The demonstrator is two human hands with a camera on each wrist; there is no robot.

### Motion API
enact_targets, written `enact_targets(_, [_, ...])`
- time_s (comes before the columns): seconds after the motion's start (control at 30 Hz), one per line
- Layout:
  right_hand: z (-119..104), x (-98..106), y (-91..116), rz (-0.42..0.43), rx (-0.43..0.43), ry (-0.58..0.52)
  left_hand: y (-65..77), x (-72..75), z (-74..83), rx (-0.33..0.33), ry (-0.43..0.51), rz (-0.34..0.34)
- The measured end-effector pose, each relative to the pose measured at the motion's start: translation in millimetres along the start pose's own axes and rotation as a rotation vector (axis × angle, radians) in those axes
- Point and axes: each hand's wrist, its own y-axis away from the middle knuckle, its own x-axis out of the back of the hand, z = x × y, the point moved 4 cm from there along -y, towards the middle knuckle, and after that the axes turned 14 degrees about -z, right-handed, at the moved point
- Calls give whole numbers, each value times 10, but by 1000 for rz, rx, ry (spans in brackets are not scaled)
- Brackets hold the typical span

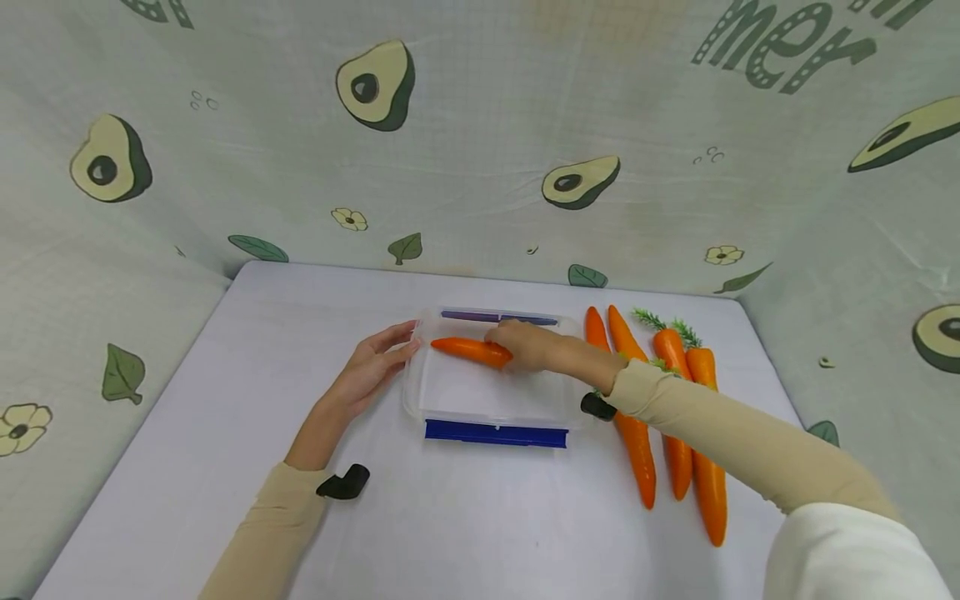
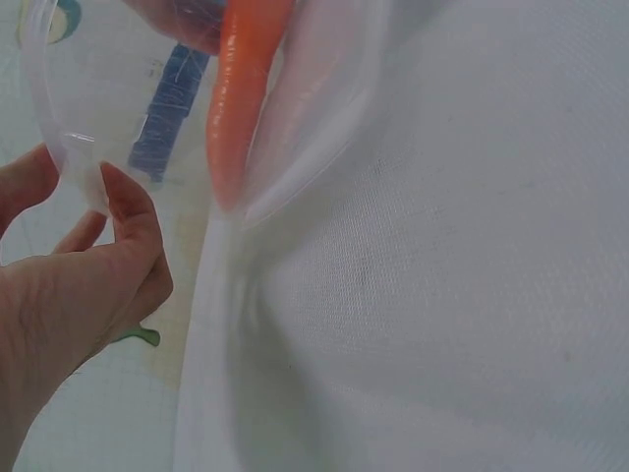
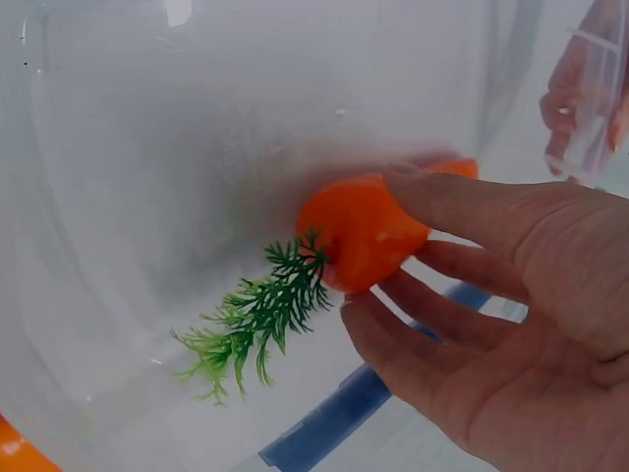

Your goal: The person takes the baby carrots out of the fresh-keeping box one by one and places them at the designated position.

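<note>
A clear plastic food container (image 1: 480, 396) with blue clip locks lies on the white table. My left hand (image 1: 372, 369) pinches its left rim between thumb and fingers, and the left wrist view shows this hand (image 2: 93, 256) at a transparent clip. Inside the container is an orange carrot (image 1: 465, 348), its pointed end toward the left. My right hand (image 1: 528, 346) grips the carrot's thick end from above. In the right wrist view, thumb and fingers lie around the carrot (image 3: 364, 231), and its green leafy top (image 3: 270, 310) sticks out free of them.
Several more carrots lie to the container's right, among them a long one (image 1: 708, 467) at the outer side; my right forearm crosses over them. A blue clip (image 1: 495, 434) juts from the container's near side. A printed cloth wall (image 1: 465, 167) rises behind the table.
</note>
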Motion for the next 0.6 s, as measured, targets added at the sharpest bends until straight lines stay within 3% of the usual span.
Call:
enact_targets(0.37, [20,-55,-86,-9,-7,-44,-4,-7,-7,-15,-4,-12])
enact_targets(0.6, [21,-1,-49,26,46,-44,6,12,-2,-20,-3,-8])
